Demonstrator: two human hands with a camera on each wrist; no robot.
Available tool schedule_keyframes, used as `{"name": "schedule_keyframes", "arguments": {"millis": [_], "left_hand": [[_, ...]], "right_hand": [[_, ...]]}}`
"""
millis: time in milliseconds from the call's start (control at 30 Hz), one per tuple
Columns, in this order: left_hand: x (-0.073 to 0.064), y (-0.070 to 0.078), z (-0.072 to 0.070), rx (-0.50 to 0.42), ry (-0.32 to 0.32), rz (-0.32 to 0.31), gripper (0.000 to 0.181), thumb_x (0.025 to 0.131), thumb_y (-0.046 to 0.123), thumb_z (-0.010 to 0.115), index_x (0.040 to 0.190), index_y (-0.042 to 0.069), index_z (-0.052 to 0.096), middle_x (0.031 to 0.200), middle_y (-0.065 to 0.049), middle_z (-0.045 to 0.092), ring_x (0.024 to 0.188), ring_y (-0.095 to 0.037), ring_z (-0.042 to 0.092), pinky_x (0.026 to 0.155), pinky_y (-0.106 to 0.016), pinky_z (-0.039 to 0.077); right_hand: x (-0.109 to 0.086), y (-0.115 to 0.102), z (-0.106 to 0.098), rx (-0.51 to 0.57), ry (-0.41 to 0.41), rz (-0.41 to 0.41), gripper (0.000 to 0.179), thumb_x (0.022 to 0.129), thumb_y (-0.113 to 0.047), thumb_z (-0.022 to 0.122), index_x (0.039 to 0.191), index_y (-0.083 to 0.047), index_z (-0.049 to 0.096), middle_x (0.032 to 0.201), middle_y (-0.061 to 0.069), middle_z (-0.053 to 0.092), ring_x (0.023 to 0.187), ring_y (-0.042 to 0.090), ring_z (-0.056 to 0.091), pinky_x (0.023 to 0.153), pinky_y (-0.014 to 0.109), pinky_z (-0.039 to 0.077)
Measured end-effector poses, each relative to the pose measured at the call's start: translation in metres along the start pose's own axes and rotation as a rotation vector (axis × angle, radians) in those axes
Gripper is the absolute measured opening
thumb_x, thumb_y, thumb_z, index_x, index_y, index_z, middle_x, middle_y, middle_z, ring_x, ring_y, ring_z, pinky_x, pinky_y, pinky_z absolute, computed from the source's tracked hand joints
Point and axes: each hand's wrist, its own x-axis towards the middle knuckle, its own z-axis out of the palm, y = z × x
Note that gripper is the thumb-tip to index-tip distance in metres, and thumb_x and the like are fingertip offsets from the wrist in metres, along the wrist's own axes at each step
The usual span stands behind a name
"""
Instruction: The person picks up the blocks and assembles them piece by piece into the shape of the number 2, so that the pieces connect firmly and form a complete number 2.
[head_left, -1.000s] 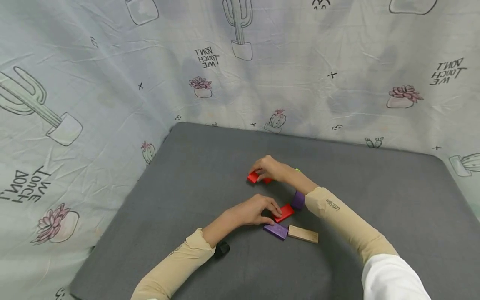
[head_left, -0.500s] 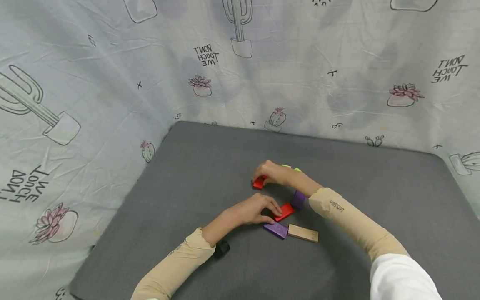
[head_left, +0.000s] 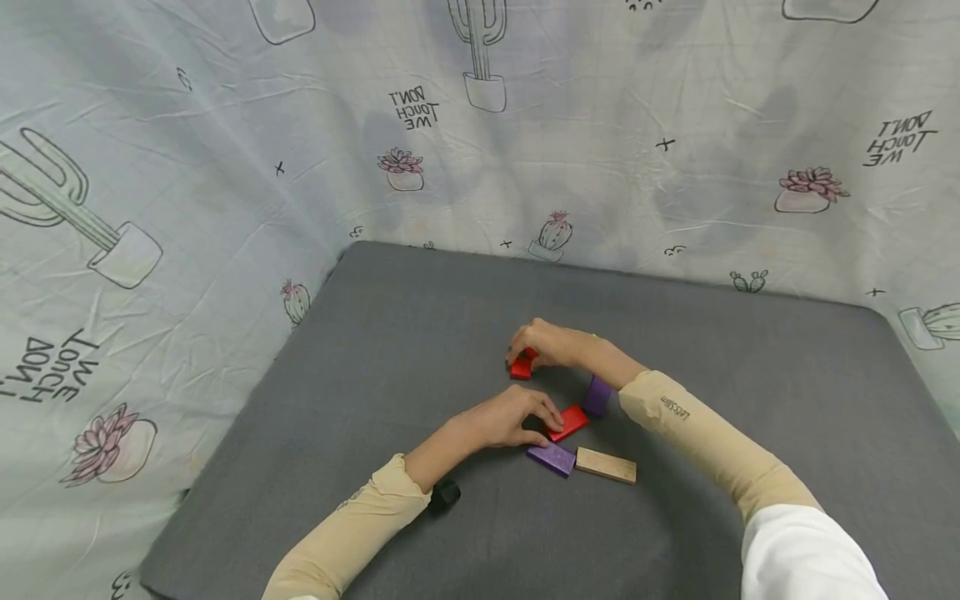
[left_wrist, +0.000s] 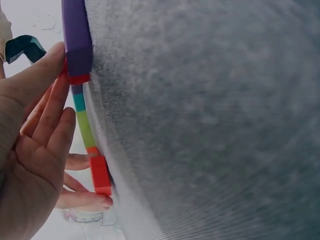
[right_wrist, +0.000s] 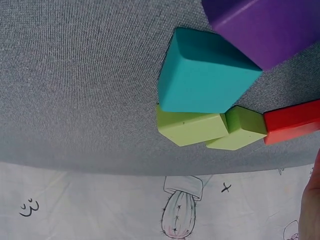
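Observation:
My left hand [head_left: 510, 419] rests its fingers on a red block [head_left: 568, 423], the thumb touching a purple block [head_left: 551, 459]. In the left wrist view this purple block [left_wrist: 79, 55] hides most of the red one. Beyond, my right hand [head_left: 545, 340] pinches another red block [head_left: 521, 371] between thumb and fingers; the left wrist view shows fingertips on both sides of that red block [left_wrist: 101, 175]. A further red block [right_wrist: 292, 121], two light green blocks [right_wrist: 192, 126], a teal block [right_wrist: 210, 75] and a purple block [right_wrist: 270, 30] form a curved row.
A plain wooden block [head_left: 606, 465] lies end to end with the near purple block. Beside my left forearm is a small black object [head_left: 447, 495]. The grey table [head_left: 420, 317] is backed by a printed cloth [head_left: 600, 125].
My right hand has shifted slightly right and nearer with its red block, bringing it up towards the row's end. The left hand stays in place.

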Motion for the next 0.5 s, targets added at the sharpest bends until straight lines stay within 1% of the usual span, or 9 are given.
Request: {"name": "schedule_keyframes", "arguments": {"millis": [67, 167, 267, 367, 433, 467, 500], "left_hand": [[0.002, 0.002, -0.001, 0.02, -0.012, 0.004, 0.027, 0.077, 0.02, 0.071, 0.103, 0.012, 0.069, 0.105, 0.002, 0.062, 0.099, -0.005, 0.055, 0.086, -0.011, 0.038], [0.005, 0.005, -0.003, 0.055, -0.033, 0.005, 0.026, 0.076, 0.02, 0.072, 0.101, 0.012, 0.069, 0.103, 0.003, 0.062, 0.097, -0.005, 0.055, 0.085, -0.011, 0.039], [0.008, 0.009, -0.006, 0.091, -0.051, 0.001, 0.026, 0.075, 0.02, 0.073, 0.099, 0.013, 0.07, 0.1, 0.004, 0.062, 0.095, -0.005, 0.055, 0.085, -0.012, 0.039], [0.012, 0.013, -0.008, 0.104, -0.06, -0.015, 0.024, 0.074, 0.018, 0.074, 0.097, 0.013, 0.071, 0.098, 0.004, 0.062, 0.094, -0.005, 0.056, 0.084, -0.013, 0.04], [0.015, 0.017, -0.009, 0.113, -0.064, -0.036, 0.022, 0.075, 0.016, 0.073, 0.096, 0.013, 0.071, 0.097, 0.004, 0.063, 0.092, -0.005, 0.057, 0.083, -0.013, 0.041], [0.016, 0.019, -0.01, 0.125, -0.066, -0.051, 0.02, 0.076, 0.016, 0.072, 0.095, 0.014, 0.071, 0.097, 0.005, 0.063, 0.092, -0.005, 0.057, 0.082, -0.014, 0.042], [0.016, 0.021, -0.011, 0.144, -0.064, -0.069, 0.018, 0.077, 0.015, 0.072, 0.094, 0.014, 0.071, 0.096, 0.005, 0.063, 0.091, -0.005, 0.057, 0.081, -0.014, 0.042]], "right_hand": [[-0.001, 0.001, -0.001, 0.002, -0.005, 0.006, 0.029, 0.072, 0.002, 0.071, 0.1, -0.004, 0.069, 0.106, 0.013, 0.062, 0.101, 0.024, 0.056, 0.078, 0.029, 0.049], [-0.004, 0.002, -0.001, 0.012, 0.002, -0.007, 0.03, 0.071, 0.003, 0.071, 0.1, -0.003, 0.069, 0.109, 0.016, 0.061, 0.104, 0.027, 0.055, 0.079, 0.031, 0.049], [-0.007, 0.002, -0.001, 0.045, 0.007, -0.022, 0.033, 0.072, 0.007, 0.069, 0.103, -0.001, 0.067, 0.112, 0.017, 0.06, 0.108, 0.031, 0.053, 0.083, 0.036, 0.047], [-0.011, 0.0, -0.006, 0.054, 0.024, 0.022, 0.037, 0.074, 0.012, 0.065, 0.109, -0.001, 0.064, 0.115, 0.016, 0.058, 0.111, 0.031, 0.05, 0.087, 0.039, 0.045], [-0.017, 0.0, -0.012, 0.027, 0.072, 0.07, 0.042, 0.075, 0.017, 0.059, 0.112, -0.002, 0.063, 0.117, 0.015, 0.058, 0.112, 0.03, 0.05, 0.086, 0.039, 0.045], [-0.02, -0.001, -0.016, 0.013, 0.113, 0.1, 0.043, 0.075, 0.019, 0.057, 0.112, -0.002, 0.063, 0.117, 0.015, 0.057, 0.105, 0.029, 0.055, 0.08, 0.035, 0.049], [-0.024, -0.001, -0.021, -0.007, 0.162, 0.124, 0.043, 0.076, 0.019, 0.055, 0.113, -0.002, 0.062, 0.117, 0.015, 0.057, 0.102, 0.028, 0.056, 0.074, 0.033, 0.049]]}}
